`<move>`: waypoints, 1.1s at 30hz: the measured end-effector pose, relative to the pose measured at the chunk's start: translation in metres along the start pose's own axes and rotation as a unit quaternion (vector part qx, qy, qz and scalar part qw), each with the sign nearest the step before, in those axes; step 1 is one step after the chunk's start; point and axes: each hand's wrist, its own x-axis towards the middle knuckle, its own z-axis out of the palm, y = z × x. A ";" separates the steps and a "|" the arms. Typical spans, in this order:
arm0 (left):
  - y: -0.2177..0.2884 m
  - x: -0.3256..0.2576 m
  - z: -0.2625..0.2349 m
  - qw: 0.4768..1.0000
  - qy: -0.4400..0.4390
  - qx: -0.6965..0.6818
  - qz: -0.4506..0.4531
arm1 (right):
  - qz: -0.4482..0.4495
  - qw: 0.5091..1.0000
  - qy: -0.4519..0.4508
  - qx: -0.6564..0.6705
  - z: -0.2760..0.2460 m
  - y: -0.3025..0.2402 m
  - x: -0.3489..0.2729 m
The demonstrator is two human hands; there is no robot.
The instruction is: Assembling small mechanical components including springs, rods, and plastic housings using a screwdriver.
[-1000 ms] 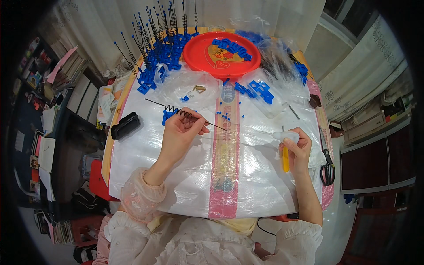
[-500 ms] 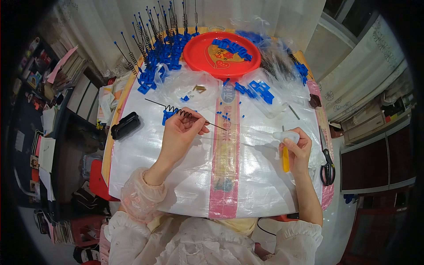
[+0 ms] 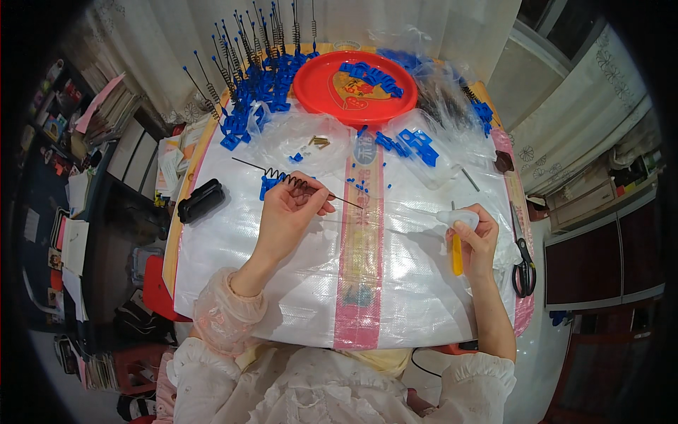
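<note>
Two bare hands work over the white woven-plastic-covered worktop (image 3: 233,254): the left hand (image 3: 288,212) pinches a thin black wire rod with a coiled spring (image 3: 282,178) pointing to ten o'clock, while the right hand (image 3: 474,239), at three o'clock, is closed around a yellow-handled tool (image 3: 457,256).

A thin dark wire rod (image 3: 296,182) with a coiled spring section near its middle lies almost level, running from ten o'clock to four o'clock across the white woven sheet. The left hand (image 3: 288,215) pinches it just past the coil, and its long tail sticks out toward the pink centre stripe. At three o'clock, the right hand (image 3: 474,240) grips a small white piece (image 3: 458,218) at the fingertips and a yellow-handled tool (image 3: 457,254) pointing down toward six o'clock.
</note>
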 end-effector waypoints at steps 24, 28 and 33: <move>0.002 0.000 0.001 1.000 0.000 0.006 -0.003 | 0.005 1.000 0.000 0.006 -0.001 0.001 0.000; 0.001 0.000 0.001 1.000 0.000 0.006 0.000 | 0.005 1.000 0.001 0.008 0.000 0.001 0.000; 0.001 0.000 0.001 1.000 0.003 -0.001 -0.001 | 0.000 1.000 0.005 0.007 0.002 -0.001 0.000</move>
